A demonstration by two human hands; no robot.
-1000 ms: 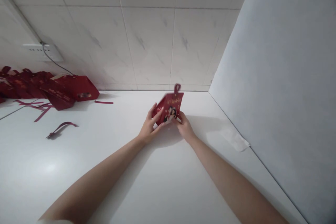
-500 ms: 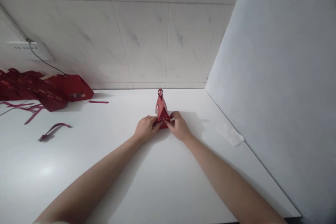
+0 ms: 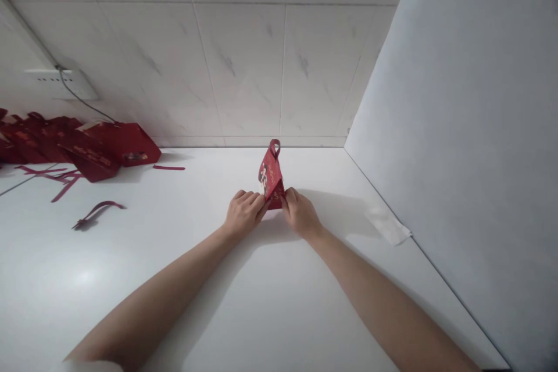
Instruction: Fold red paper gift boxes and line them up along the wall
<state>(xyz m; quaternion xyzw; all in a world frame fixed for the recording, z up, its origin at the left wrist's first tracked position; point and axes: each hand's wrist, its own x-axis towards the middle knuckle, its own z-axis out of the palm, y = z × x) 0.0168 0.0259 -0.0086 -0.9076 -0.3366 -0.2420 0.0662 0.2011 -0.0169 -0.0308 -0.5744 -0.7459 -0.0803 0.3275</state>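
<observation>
A small red gift box (image 3: pixel 272 173) with a peaked top and a ribbon loop handle is held between my two hands near the back of the white table. Printed figures and lettering show on its left face. My left hand (image 3: pixel 244 212) is closed on the lower left edge, thumb toward the near end. On the opposite side, my right hand (image 3: pixel 301 213) grips the lower right edge with fingers curled. Fingertips of both hands are partly hidden against the box.
Several red boxes (image 3: pixel 138 145) stand in a cluster at the back left. Loose dark red ribbon strips (image 3: pixel 102 205) lie before them. A white tissue (image 3: pixel 390 225) rests by the panel (image 3: pixel 453 128) on the right. A cable runs from a wall socket (image 3: pixel 61 82).
The box has turned slightly and its top has risen a little, showing more of the left face. Both hands have shifted their hold along its lower edges. The camera view has moved slightly left.
</observation>
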